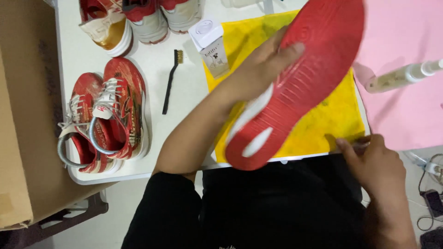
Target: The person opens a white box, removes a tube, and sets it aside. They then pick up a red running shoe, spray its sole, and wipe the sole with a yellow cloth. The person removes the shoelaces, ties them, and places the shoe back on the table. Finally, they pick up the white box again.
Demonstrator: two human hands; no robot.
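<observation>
A small white carton [210, 44] is standing at the far middle of the desk [83, 60], its near corner overlapping the yellow cloth [332, 124]; a dark printed label is showing on its front. A large brown cardboard box [20, 129] is filling the left edge, beside the desk.

The red sole [295, 87] hides the shoe's upper and much of the yellow cloth [332, 120]. At the far edge, 3 shoes [143, 18] are cut off. The right hand [376, 163] covers whatever its grip pinches; the spray bottle [401, 76] is blurred.
</observation>
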